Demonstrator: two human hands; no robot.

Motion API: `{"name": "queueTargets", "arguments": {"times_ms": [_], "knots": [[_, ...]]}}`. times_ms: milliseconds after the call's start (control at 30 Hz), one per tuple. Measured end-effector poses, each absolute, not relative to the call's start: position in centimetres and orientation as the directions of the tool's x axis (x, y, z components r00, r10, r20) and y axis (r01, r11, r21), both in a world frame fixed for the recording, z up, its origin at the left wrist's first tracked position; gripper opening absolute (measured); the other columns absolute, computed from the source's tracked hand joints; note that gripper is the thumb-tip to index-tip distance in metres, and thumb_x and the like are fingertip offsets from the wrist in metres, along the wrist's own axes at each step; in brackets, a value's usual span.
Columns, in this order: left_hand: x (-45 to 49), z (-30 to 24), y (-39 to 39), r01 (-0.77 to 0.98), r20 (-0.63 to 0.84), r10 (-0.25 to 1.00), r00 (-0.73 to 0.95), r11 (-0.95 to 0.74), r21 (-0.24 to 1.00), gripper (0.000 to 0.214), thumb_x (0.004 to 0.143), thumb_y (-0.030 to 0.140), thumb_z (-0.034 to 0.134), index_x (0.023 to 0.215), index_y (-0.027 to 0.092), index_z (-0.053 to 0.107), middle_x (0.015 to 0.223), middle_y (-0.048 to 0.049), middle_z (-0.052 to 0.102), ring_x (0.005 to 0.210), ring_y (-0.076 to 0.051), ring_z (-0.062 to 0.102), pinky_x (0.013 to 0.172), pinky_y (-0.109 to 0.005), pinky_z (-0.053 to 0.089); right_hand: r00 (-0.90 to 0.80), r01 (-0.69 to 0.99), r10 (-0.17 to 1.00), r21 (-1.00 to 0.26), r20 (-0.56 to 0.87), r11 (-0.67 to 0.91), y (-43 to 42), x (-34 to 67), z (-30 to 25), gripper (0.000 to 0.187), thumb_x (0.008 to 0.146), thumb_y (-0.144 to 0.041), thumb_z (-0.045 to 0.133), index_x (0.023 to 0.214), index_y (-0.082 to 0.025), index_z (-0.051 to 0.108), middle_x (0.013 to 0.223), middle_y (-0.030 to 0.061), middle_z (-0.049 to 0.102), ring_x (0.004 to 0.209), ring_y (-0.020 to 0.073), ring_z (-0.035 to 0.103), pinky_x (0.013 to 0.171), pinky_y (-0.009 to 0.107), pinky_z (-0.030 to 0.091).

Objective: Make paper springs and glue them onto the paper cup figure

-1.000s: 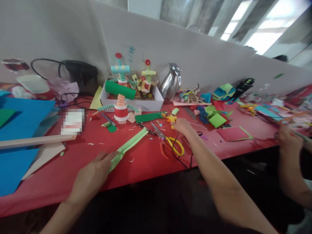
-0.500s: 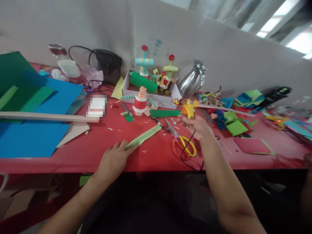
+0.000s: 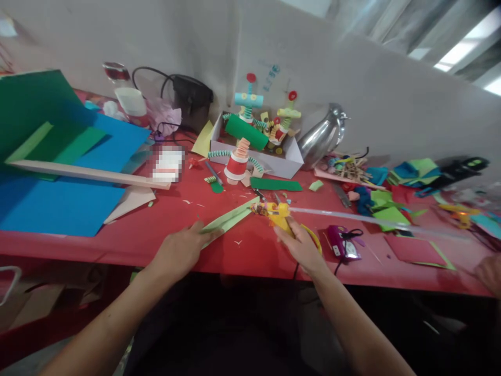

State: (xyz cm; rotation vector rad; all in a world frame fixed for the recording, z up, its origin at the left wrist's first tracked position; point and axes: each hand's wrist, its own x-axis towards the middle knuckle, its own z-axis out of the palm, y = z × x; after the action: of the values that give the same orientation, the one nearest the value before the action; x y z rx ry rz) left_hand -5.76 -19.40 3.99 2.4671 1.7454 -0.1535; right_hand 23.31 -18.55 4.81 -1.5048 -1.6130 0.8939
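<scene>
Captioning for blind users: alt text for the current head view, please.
A person's left hand holds a light green paper strip at a red table; the right hand holds a yellow glue gun, tip near the strip's far end. Behind are a red-and-white cup figure, a white box of figures and a silver jug.

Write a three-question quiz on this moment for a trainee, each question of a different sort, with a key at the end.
1. Multiple choice: what does the person's right hand hold?
(a) a pair of scissors
(b) a yellow glue gun
(c) a metal ruler

2. True or false: in the picture, the metal jug stands to the right of the white box.

3. Fill in the missing colour: the person's left hand holds the near end of a strip of light ____ paper.

Key:
1. (b)
2. True
3. green
</scene>
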Motion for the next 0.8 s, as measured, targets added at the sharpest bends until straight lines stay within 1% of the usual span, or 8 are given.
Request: {"name": "queueTargets", "arguments": {"times_ms": [100, 200, 333, 467, 533, 600, 667, 800], "knots": [[-5.7, 3.9, -19.5, 0.945, -0.144, 0.934, 0.326, -0.327, 0.016, 0.060, 0.095, 0.017, 0.031, 0.143, 0.053, 0.035, 0.127, -0.0091, 0.054, 0.083, -0.021, 0.068, 0.062, -0.029, 0.050, -0.187, 0.663, 0.978, -0.722, 0.094, 0.196, -18.4, 22.9, 4.8, 0.040, 0.089, -0.038, 0.055, 0.125, -0.022, 0.059, 0.123, 0.0089, 0.065, 0.114, 0.0269, 0.060, 0.097, 0.041, 0.046], [-5.6, 3.8, -19.6, 0.947, -0.146, 0.936, 0.319, -0.321, 0.013, 0.059, 0.095, 0.018, 0.032, 0.143, 0.053, 0.034, 0.123, -0.0087, 0.055, 0.083, -0.020, 0.067, 0.064, -0.030, 0.050, -0.197, 0.803, 0.980, -0.579, -0.040, 0.138, -18.3, 22.4, 4.9, 0.042, 0.089, -0.032, 0.052, 0.129, -0.021, 0.058, 0.122, 0.0111, 0.067, 0.115, 0.0302, 0.060, 0.098, 0.045, 0.045], [-5.7, 3.8, -19.6, 0.947, -0.147, 0.936, 0.320, -0.319, 0.030, 0.059, 0.095, 0.017, 0.032, 0.142, 0.053, 0.036, 0.123, -0.0085, 0.056, 0.082, -0.019, 0.066, 0.064, -0.028, 0.050, -0.214, 0.777, 0.976, -0.612, -0.032, 0.150, -17.6, 22.2, 5.5, 0.039, 0.091, -0.036, 0.050, 0.128, -0.024, 0.059, 0.121, 0.0084, 0.068, 0.114, 0.0279, 0.062, 0.095, 0.041, 0.047], [-5.6, 3.8, -19.6, 0.949, -0.131, 0.940, 0.314, -0.310, 0.055, 0.060, 0.095, 0.015, 0.032, 0.140, 0.053, 0.039, 0.128, -0.0089, 0.054, 0.085, -0.021, 0.066, 0.066, -0.030, 0.051, -0.196, 0.718, 0.977, -0.691, -0.078, 0.089, -16.7, 22.5, 6.2, 0.038, 0.092, -0.053, 0.047, 0.097, -0.022, 0.067, 0.078, 0.0036, 0.071, 0.071, 0.0218, 0.067, 0.070, 0.033, 0.051], [-5.6, 3.8, -19.6, 0.950, -0.134, 0.940, 0.313, -0.306, 0.067, 0.060, 0.094, 0.015, 0.033, 0.140, 0.053, 0.041, 0.130, -0.0094, 0.053, 0.087, -0.022, 0.066, 0.067, -0.032, 0.051, -0.168, 0.688, 0.970, -0.726, -0.176, -0.012, -16.6, 22.7, 6.4, 0.036, 0.090, -0.055, 0.050, 0.094, -0.023, 0.066, 0.054, -0.0027, 0.061, 0.048, 0.0178, 0.058, 0.056, 0.030, 0.046], [-5.6, 3.7, -19.6, 0.949, -0.138, 0.939, 0.315, -0.309, 0.064, 0.061, 0.094, 0.014, 0.032, 0.141, 0.052, 0.039, 0.127, -0.0099, 0.055, 0.086, -0.022, 0.066, 0.067, -0.032, 0.051, -0.174, 0.656, 0.960, -0.753, -0.220, -0.054, -16.6, 22.8, 6.3, 0.034, 0.088, -0.054, 0.054, 0.099, -0.024, 0.066, 0.049, -0.0051, 0.057, 0.042, 0.0166, 0.054, 0.051, 0.028, 0.043], [-5.6, 3.7, -19.6, 0.947, -0.139, 0.937, 0.321, -0.317, 0.049, 0.062, 0.094, 0.013, 0.031, 0.143, 0.052, 0.036, 0.123, -0.0096, 0.056, 0.084, -0.022, 0.066, 0.066, -0.032, 0.051, -0.204, 0.656, 0.961, -0.755, -0.185, -0.006, -16.6, 22.9, 6.0, 0.035, 0.086, -0.053, 0.057, 0.103, -0.023, 0.066, 0.061, -0.0019, 0.065, 0.052, 0.0184, 0.060, 0.056, 0.030, 0.047], [-5.7, 3.7, -19.7, 0.947, -0.139, 0.937, 0.322, -0.321, 0.031, 0.062, 0.094, 0.013, 0.029, 0.143, 0.051, 0.037, 0.121, -0.0090, 0.057, 0.081, -0.021, 0.065, 0.064, -0.031, 0.050, -0.244, 0.680, 0.967, -0.723, -0.067, 0.122, -16.1, 23.6, 5.1, 0.040, 0.090, -0.048, 0.052, 0.119, -0.023, 0.061, 0.109, 0.0064, 0.071, 0.098, 0.0252, 0.067, 0.086, 0.036, 0.049]]}}
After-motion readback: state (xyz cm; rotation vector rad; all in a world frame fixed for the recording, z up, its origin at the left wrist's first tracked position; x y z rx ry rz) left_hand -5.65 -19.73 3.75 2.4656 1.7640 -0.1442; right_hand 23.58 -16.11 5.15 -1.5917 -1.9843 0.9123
